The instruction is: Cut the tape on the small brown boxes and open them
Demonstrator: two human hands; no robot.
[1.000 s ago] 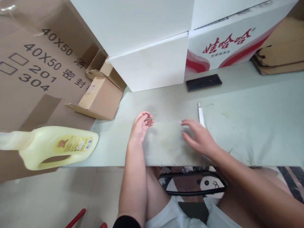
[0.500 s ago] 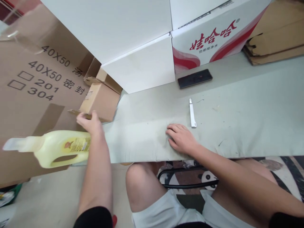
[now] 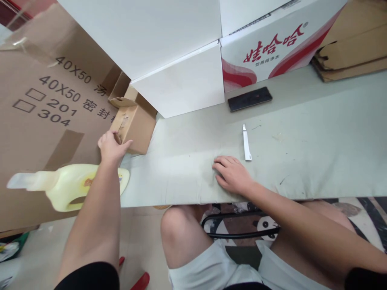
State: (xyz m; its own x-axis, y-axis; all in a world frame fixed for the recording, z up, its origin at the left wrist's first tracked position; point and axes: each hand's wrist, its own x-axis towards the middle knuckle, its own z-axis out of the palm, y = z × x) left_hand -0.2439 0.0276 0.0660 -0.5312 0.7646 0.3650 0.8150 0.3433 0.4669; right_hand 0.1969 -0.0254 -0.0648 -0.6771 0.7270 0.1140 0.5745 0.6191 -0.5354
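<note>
My left hand (image 3: 112, 147) is at a small brown cardboard box (image 3: 142, 128) on the left of the table. Its fingers curl over the box's left end by the flap, and the thumb stretches across the near edge; the fingertips are partly hidden. A pale yellow jug-shaped bottle (image 3: 65, 183) lies on its side under my left forearm, cap to the left. My right hand (image 3: 232, 175) rests on the pale green tabletop with fingers loosely spread, holding nothing. Just beyond it lies a slim white cutter-like tool (image 3: 246, 143).
A black phone (image 3: 250, 99) lies in front of white cartons (image 3: 181, 86), one with red lettering. A large brown carton (image 3: 36, 141) stands along the left. Flattened cardboard (image 3: 353, 52) is at the back right. The table's near edge runs above my knees.
My left hand has shifted a little up and left on the cardboard box, and the flap that stuck out is raised. The forearm has swung left over the bottle. My right hand stays put.
</note>
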